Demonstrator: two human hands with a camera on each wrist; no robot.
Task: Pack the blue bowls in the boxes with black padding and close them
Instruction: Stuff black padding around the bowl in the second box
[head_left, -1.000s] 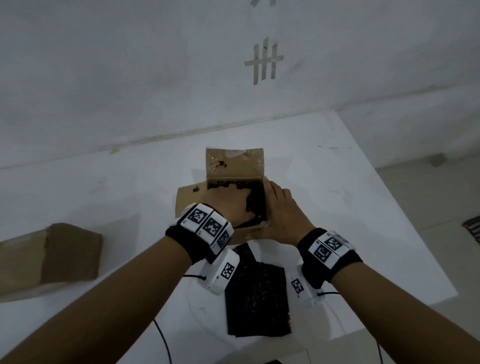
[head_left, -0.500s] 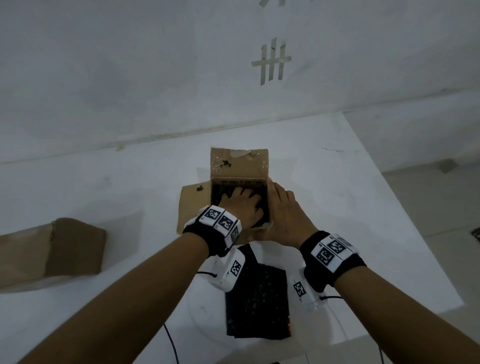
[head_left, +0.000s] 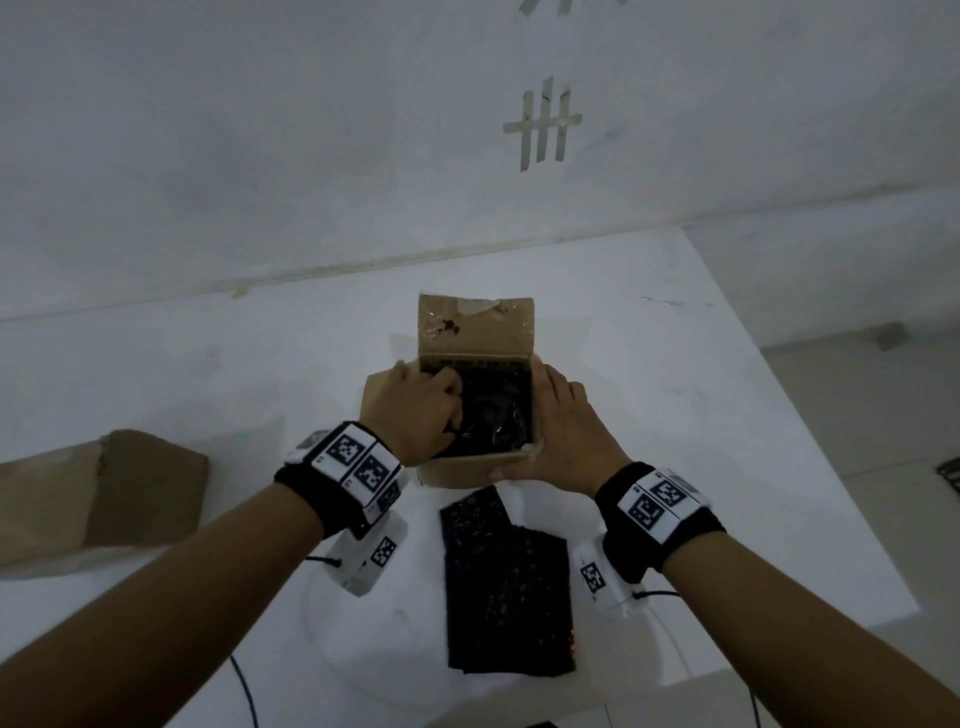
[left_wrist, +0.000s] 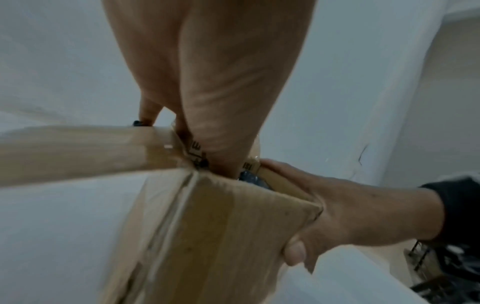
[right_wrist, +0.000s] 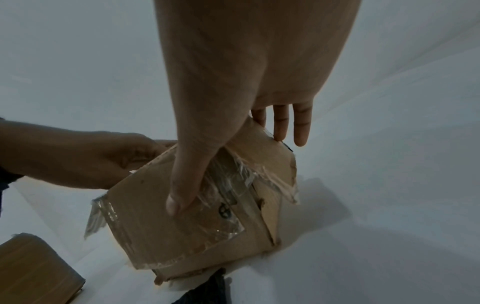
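An open cardboard box (head_left: 470, 467) stands mid-table, its back flap (head_left: 475, 327) up and its left flap (head_left: 382, 397) folded out. The inside (head_left: 496, 410) is dark and glossy with black padding; I cannot make out a blue bowl. My left hand (head_left: 421, 410) sits at the box's left wall, fingers curled down inside against the padding, fingertips hidden. My right hand (head_left: 563, 431) clamps the box's front right corner, thumb (right_wrist: 182, 193) on the front face (right_wrist: 182, 226), fingers straight along the right side. The left wrist view shows the same box (left_wrist: 221, 226) and the right hand (left_wrist: 350, 211).
Loose black padding sheets (head_left: 506, 587) lie on the white table (head_left: 701, 415) just in front of the box. A closed cardboard box (head_left: 98, 499) sits at the left. A wall rises behind; the table edge and floor are to the right.
My left hand has shifted from the middle of the box's padding to the left wall and curled its fingers. The right hand has stayed on the box's right side.
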